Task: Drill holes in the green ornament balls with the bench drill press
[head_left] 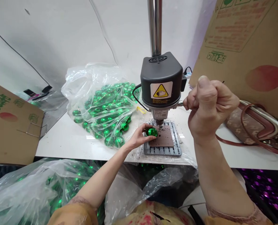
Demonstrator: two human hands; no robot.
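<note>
My left hand (141, 136) pinches a shiny green faceted ball (151, 132) between thumb and fingers. The ball is over the left part of a brown board (164, 142), which has a small dark hole and lies on the slotted grey base (178, 149) of a bench drill press. Above the board hangs the black drill head (162, 78) with its chuck (160, 122) pointing down; I cannot make out the bit clearly. At the right of the drill head, my right hand (209, 106) is closed around the drill's lever (180, 103), its grip hidden by my fingers.
Behind my left hand lies a clear plastic bag (82, 81) of green balls. Dark shavings are scattered over the base. A patterned handbag (249, 125) and a large carton (242, 62) stand right, another carton (12, 131) left. Purple balls (265, 193) fill the lower right corner.
</note>
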